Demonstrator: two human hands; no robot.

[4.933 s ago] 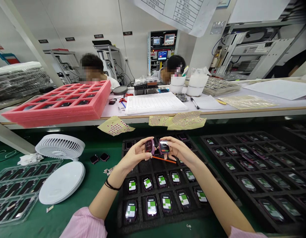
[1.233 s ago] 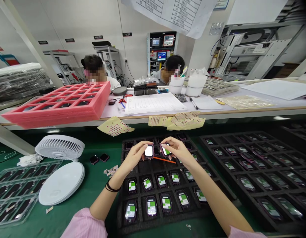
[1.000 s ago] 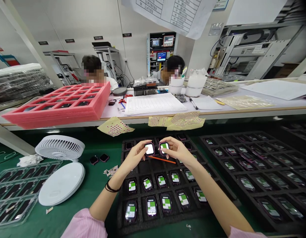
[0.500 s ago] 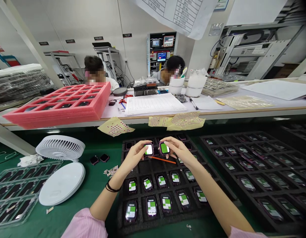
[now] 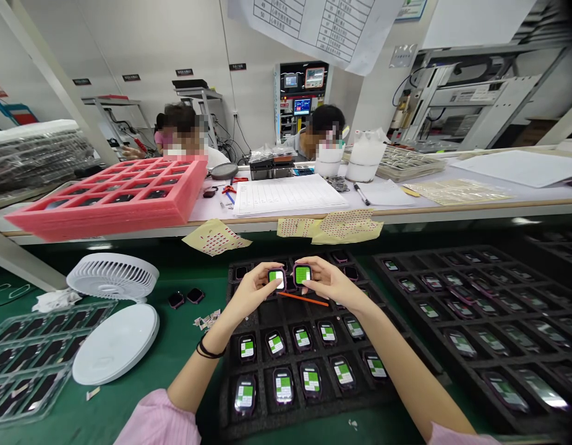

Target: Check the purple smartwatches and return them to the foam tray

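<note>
Two small purple-framed watches are held up side by side over the black foam tray [image 5: 262,371]. My left hand [image 5: 252,290] grips the left watch [image 5: 276,278], whose screen shows white and green, with the thumb at its lower edge. The right watch [image 5: 303,275], with a mostly green screen, is in my right hand [image 5: 329,283], thumb at its lower right. A small gap separates the two. Just below them an orange stick [image 5: 304,300] lies across the tray. Several watches with lit green and white screens, such as one near the front [image 5: 283,385], sit in the tray's compartments.
Another black tray [image 5: 434,327] of watches lies at right. At left are a white fan [image 5: 114,346], a clear tray [image 5: 30,352] and two dark watches [image 5: 177,300]. A shelf edge [image 5: 248,221] with a pink foam tray [image 5: 183,198] spans behind. Two people sit beyond.
My right hand has moved the right watch slightly left, closer to the left one. Both thumbs have shifted lower on the watches, and the left screen now shows green besides white.
</note>
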